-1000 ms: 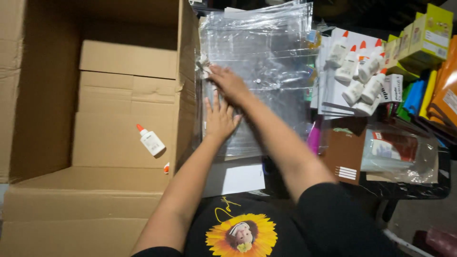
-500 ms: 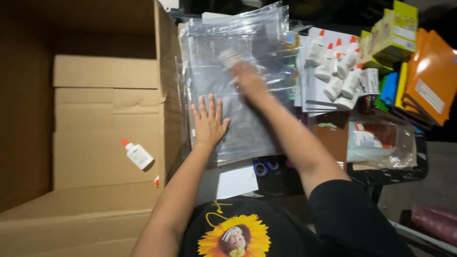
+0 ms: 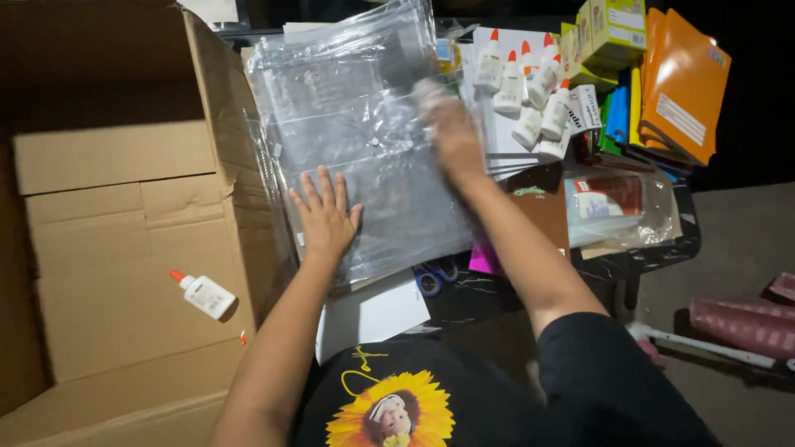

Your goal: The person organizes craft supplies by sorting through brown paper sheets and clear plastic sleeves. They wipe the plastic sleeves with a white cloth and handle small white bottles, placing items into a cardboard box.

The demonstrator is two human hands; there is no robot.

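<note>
Brown cardboard box [image 3: 124,248] holds a white glue bottle [image 3: 204,295]. Beside it, the left hand [image 3: 325,217], fingers spread flat, pins the clear plastic sleeve stack [image 3: 364,157]. Steady pressure would stop slipping. The right hand [image 3: 451,132] is blurred; its grip cannot be made out.

Harsh frontal light, dark surroundings, glare on plastic [image 3: 356,141], motion-blurred right hand [image 3: 451,132].

Carton: I see a big brown box [image 3: 124,240] open at left, one white glue bottle [image 3: 205,295] inside.
Bags: clear plastic stack [image 3: 356,124] at centre of the desk.
Glue: white orange-capped bottles [image 3: 530,91] at upper right.
Boxes: yellow-green pair [image 3: 613,33] at top right.
Pouch: clear packet [image 3: 617,207] with red-white label at right.
</note>
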